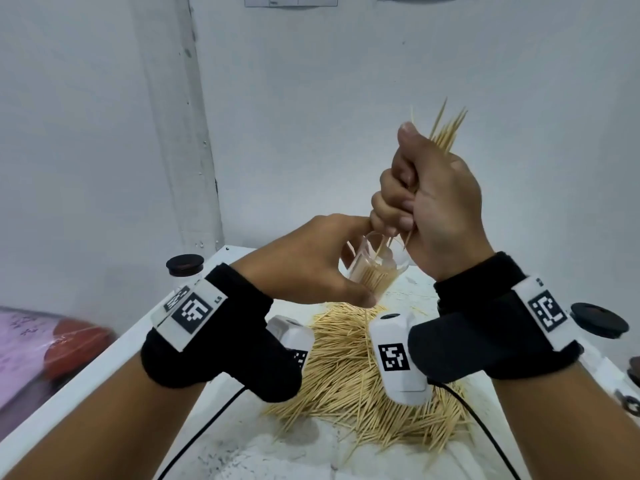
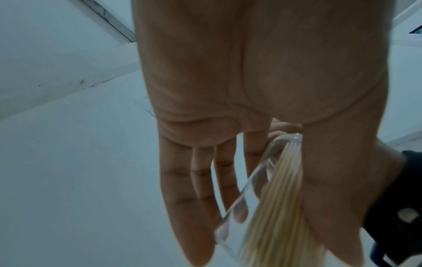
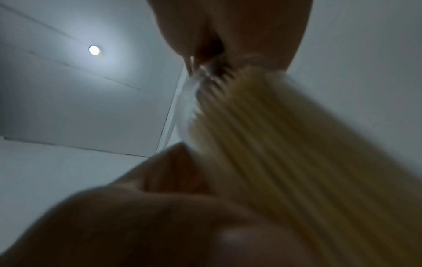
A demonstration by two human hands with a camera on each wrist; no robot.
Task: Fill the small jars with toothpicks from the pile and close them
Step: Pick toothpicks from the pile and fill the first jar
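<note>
In the head view, the left hand [image 1: 311,261] is raised above the desk [image 1: 114,358] and holds a small clear jar [image 1: 375,268] tilted, its mouth toward one o'clock; the thumb lies along the jar's near side and the fingers wrap behind it, so this grip is closed round the jar. The jar already carries a packed bundle of toothpicks. Directly above its mouth, the right hand [image 1: 433,202] is a fist clenched round a bunch of toothpicks [image 1: 446,133], whose tips fan out of the top of the fist at twelve o'clock while a few lower ends poke down into the jar's opening. Beneath both hands the pile of toothpicks [image 1: 360,375] spreads over the white desk. A black lid [image 1: 184,265] sits at the desk's far left corner, at ten o'clock from the pile, and another black lid [image 1: 599,320] lies at three o'clock near the right edge. Black wrist straps with white marker blocks sit on both forearms.

In the left wrist view, the left hand's [image 2: 228,90] palm fills the frame; the fingers [image 2: 182,189] run nearly straight behind the jar [image 2: 246,195], with the thumb pressing on its other side.

In the right wrist view, blurred and dim, the right hand [image 3: 160,216] is closed on the toothpicks [image 3: 285,153], with the clear jar rim [image 3: 189,97] at twelve o'clock.
</note>
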